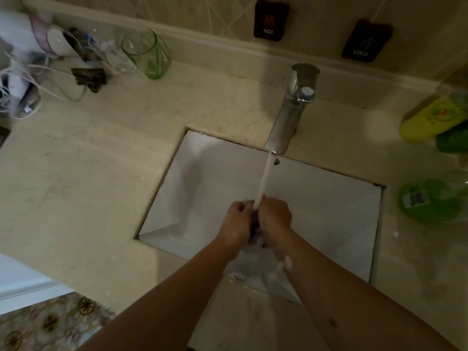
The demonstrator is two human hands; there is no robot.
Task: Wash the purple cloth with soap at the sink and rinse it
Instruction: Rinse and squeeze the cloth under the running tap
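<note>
Behind faucet [291, 107]: tags [271, 20] reading HOT, COLD.

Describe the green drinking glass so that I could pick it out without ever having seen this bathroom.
Start at the chrome tap behind the white rectangular sink and follow the beige stone counter left along the wall. The see-through green glass tumbler stands just left of the tap, at the edge of a clutter of cables. It alone there is green-tinted glass.

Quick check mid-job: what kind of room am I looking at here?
Most likely a bathroom vanity. A white rectangular sink basin is set into a beige stone counter, a chrome tap runs water onto the hands, and a green glass tumbler stands by the tiled wall.
</note>
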